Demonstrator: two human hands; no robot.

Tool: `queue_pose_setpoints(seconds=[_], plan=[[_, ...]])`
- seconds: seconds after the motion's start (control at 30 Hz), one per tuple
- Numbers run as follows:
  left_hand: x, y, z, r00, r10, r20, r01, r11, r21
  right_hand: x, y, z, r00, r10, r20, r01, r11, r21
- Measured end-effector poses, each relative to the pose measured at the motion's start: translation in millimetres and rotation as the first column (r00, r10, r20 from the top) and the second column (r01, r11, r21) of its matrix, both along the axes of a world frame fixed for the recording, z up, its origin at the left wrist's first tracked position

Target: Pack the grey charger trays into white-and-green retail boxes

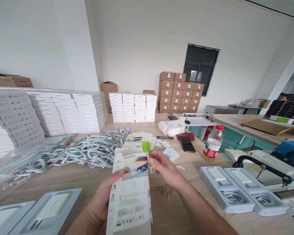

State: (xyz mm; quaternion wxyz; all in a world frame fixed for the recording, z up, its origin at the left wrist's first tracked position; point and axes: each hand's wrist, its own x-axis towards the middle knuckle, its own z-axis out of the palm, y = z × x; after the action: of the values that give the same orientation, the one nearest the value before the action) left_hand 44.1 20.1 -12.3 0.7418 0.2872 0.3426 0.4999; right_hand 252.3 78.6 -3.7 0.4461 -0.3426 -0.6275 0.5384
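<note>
A white printed carton [132, 195], with a picture and small text on its face, is held upright in front of me. My left hand [104, 192] grips its left side, the thumb lying across the front. At the carton's upper right corner, my right hand [164, 166] has thumb and fingers closed on the edge; part of that grip is hidden. Just behind the carton's top lie more flat printed cartons [134, 138] and a bright green stack of slips [146, 146]. Small white paper pieces [163, 142] are scattered past my right hand.
Coiled cables [93, 151] lie left, behind trays with white chargers [49, 212]. At right are trays with chargers and cables [226, 189], a bottle [213, 143] and a phone [187, 144]. White box stacks [85, 112] stand at the back, beside a clear plastic bag [22, 163].
</note>
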Motion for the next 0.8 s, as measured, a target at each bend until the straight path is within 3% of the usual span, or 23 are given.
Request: queue_pose_setpoints(seconds=[0.07,0.13,0.23,0.3,0.33,0.57,0.7,0.8], plan=[[-2.8,2.4,8.3,0.998,-0.016,-0.057,0.016,1.0,-0.012,0.3,-1.6,-0.9,0.979,0.182,0.094,-0.174,0.98,-0.092],[-5.2,5.6,13.2,0.977,0.042,-0.211,-0.029,0.998,0.062,-2.8,-3.7,-4.0,0.96,0.272,0.067,-0.263,0.957,-0.123],[-9.4,11.2,11.8,0.817,0.253,-0.519,-0.112,0.951,0.287,-11.8,-4.8,-12.2,0.977,0.207,-0.051,-0.21,0.976,-0.063],[-12.2,14.5,8.3,0.691,0.342,-0.637,-0.108,0.92,0.377,-18.0,-4.7,-17.9,0.983,0.169,-0.079,-0.173,0.984,-0.052],[-13.3,15.7,7.1,0.663,0.369,-0.652,-0.111,0.909,0.402,-20.5,-4.7,-20.2,0.983,0.156,-0.095,-0.162,0.985,-0.06],[-9.9,14.3,12.0,0.696,0.567,-0.44,-0.374,0.809,0.453,-21.5,-0.3,-23.2,0.992,0.021,-0.125,-0.034,0.994,-0.103],[-6.8,11.2,11.6,0.768,0.486,-0.418,-0.265,0.834,0.484,-11.7,4.4,-17.6,0.956,0.102,-0.273,-0.138,0.984,-0.114],[-6.6,10.8,11.0,0.791,0.446,-0.419,-0.23,0.851,0.472,-5.6,4.0,-13.0,0.947,0.175,-0.269,-0.208,0.973,-0.1]])
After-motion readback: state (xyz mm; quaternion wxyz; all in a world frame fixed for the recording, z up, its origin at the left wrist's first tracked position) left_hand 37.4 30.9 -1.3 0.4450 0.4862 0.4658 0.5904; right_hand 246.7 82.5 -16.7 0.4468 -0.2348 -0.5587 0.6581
